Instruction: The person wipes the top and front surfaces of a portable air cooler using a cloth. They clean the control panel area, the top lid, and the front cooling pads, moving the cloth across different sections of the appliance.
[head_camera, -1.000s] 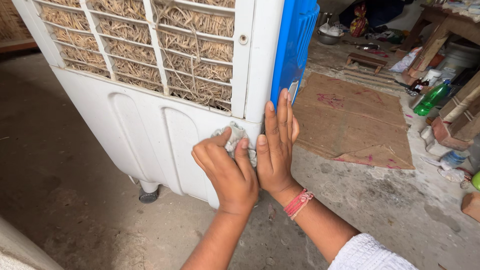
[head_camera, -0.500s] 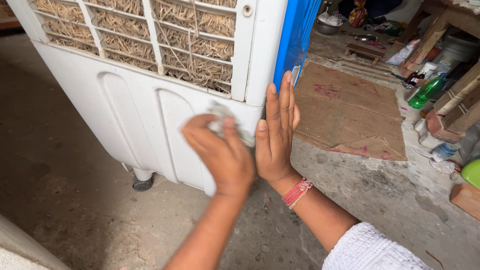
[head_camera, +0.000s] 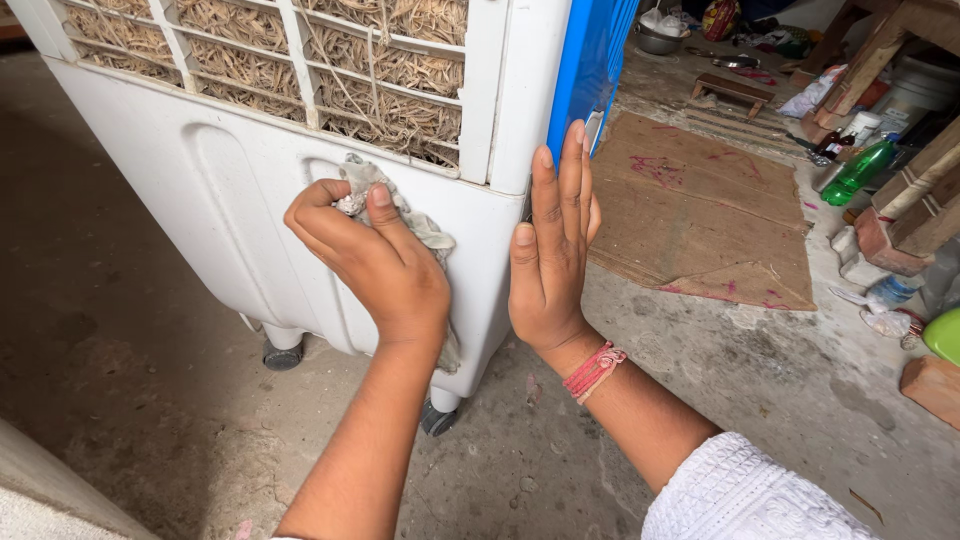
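Left hand (head_camera: 375, 265), grip closed on soft, limp rag (head_camera: 400, 210), pressed against white cooler panel (head_camera: 180, 170). Right hand (head_camera: 550, 250) at 3 o'clock, flat and open, bracing corner; cooler judged bulky, rigid, castor-mounted, liable to roll.

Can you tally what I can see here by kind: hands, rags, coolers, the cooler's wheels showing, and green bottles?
Hands: 2, left hand and right hand
Rags: 1, rag under the left hand
Coolers: 1, white cooler
Wheels showing: 2, wheels and
Green bottles: 1, bottle
Total: 7
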